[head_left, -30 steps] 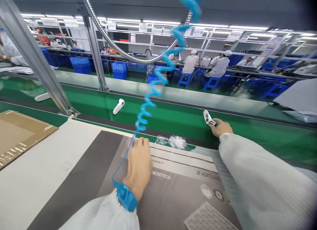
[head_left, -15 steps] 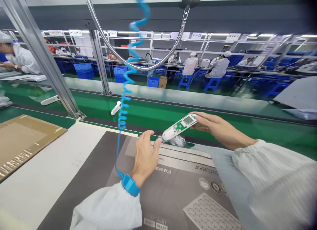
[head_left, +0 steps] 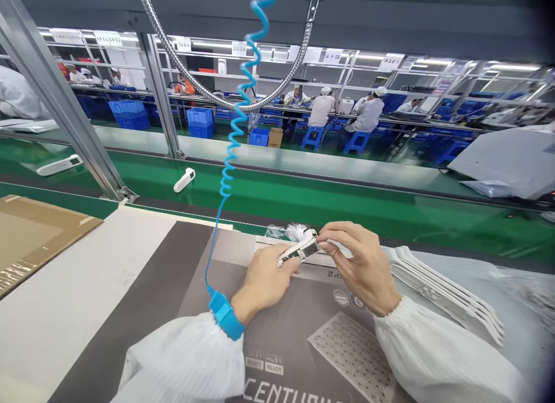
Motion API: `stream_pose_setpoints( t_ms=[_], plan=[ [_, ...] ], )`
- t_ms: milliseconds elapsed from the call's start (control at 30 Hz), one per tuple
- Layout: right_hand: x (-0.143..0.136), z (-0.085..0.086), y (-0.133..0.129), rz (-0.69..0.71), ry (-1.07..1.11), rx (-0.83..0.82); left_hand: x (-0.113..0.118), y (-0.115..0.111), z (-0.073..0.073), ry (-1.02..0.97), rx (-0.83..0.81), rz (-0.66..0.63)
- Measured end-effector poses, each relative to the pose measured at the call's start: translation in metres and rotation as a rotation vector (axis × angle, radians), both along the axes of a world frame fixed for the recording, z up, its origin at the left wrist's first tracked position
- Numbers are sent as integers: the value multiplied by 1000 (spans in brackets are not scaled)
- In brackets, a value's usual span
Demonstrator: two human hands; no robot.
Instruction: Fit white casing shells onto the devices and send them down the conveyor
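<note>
White plastic, the small handheld device [head_left: 300, 250] sits between our hands above the grey printed mat [head_left: 303, 345]: our left hand [head_left: 264, 278] pinches its near end, our right hand [head_left: 362, 264] grips the far end. We judge it picked up and in hand, not yet set down; another white unit [head_left: 184, 180] lies on the green conveyor belt [head_left: 303, 198].

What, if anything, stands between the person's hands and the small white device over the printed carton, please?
Nothing visible does: the left hand and the right hand both grip the white device directly, one at each end.
</note>
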State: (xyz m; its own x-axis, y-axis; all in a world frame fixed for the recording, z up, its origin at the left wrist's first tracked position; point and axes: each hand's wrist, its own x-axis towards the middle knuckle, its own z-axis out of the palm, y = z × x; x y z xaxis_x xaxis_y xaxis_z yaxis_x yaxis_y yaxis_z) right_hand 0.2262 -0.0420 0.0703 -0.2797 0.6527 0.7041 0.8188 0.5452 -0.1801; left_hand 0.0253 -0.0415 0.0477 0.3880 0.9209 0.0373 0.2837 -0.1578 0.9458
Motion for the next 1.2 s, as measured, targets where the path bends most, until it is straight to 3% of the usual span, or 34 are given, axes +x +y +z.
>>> stream_pose_setpoints(
  t_ms=[167,300,400,467,533,633,733,833,900,1033,1133,1200],
  plan=[
    [-15,2,-4,-39,-255,96,0,6,-6,74,32,93],
    [-23,-11,9,42,-194,-155,-11,24,-15,15,-52,419],
    [-22,-32,35,-217,-69,-380,-21,32,-14,-56,-84,522],
    [-17,-43,50,-368,-59,-427,-24,31,-11,-93,-116,502],
    [-7,-46,55,-419,-85,-418,-24,29,-7,-112,-152,472],
    [22,-38,37,-466,-137,-387,-22,25,-2,-106,-194,453],
    [69,-26,-3,-614,-269,-360,-20,23,2,-117,-220,437],
    [121,-29,-45,-841,-489,-357,-17,21,4,-126,-231,410],
    [145,-35,-66,-907,-585,-357,-16,19,6,-127,-241,394],
    [150,-28,-86,-849,-537,-387,-15,15,9,-162,-259,345],
    [118,-1,-80,-729,-252,-575,-12,12,9,-197,-229,253],
    [84,16,-70,-518,-38,-716,-9,9,8,-228,-203,183]
  ],
)
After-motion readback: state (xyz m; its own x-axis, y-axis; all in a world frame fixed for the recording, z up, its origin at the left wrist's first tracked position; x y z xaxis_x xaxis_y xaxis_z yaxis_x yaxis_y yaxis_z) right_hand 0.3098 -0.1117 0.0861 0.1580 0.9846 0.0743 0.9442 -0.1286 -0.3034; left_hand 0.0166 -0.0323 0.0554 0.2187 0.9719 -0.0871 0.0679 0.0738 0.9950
